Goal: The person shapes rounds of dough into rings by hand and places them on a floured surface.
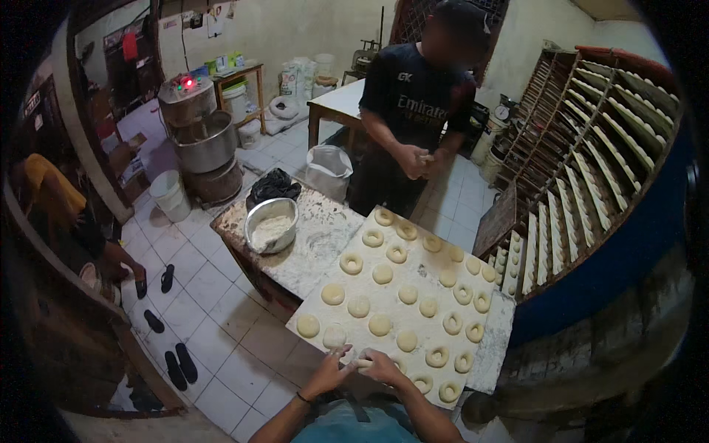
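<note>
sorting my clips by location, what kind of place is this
Most likely a small bakery or doughnut workshop: a floured board covered with dough rings and rounds, a tall rack of trays on the right, and a big metal mixer at the back.

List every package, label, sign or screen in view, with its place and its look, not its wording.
White sacks: stacked on the floor by the far wall, bulging, white.
Open white bag: on the floor beside the floury worktable, slumped, top rolled open.
Small boxes: on the wooden side table, green and pale.
Papers: pinned on the far wall, pale sheets.
No screens show.
</note>
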A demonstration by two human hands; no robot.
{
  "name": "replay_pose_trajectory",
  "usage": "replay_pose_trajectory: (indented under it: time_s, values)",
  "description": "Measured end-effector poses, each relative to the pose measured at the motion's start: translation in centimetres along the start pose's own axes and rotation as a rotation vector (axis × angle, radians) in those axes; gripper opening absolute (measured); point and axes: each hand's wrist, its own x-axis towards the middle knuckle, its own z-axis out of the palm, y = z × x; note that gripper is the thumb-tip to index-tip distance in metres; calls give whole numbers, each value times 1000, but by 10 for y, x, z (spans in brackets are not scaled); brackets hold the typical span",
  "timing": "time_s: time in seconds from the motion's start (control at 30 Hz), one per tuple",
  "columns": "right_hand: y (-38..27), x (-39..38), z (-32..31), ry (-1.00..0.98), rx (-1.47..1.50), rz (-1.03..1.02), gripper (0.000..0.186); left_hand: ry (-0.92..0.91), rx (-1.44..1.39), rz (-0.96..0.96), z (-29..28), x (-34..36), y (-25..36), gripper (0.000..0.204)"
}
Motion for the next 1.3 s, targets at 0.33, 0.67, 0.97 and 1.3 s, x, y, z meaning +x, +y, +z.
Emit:
replay_pose_trajectory:
  time_s: [0.33, 0.67, 0.97, 1.3]
  values:
    - [1, -131, -71, 663, 295, 157, 29, -57, 70, 320, 108, 20, 116, 36]
    - [147, -331, -96, 1169, 543, 163, 37, -397, -1, 219, 352, -27, 143, 47]
    - [156, -411, -113, 1191, 1705, -103, 47, -648, -1253, -482, 419, -52, 188, 25]
    - [133, -439, -145, 500, 1827, -240, 46, -986, -1071, -427, 361, -68, 208, 58]
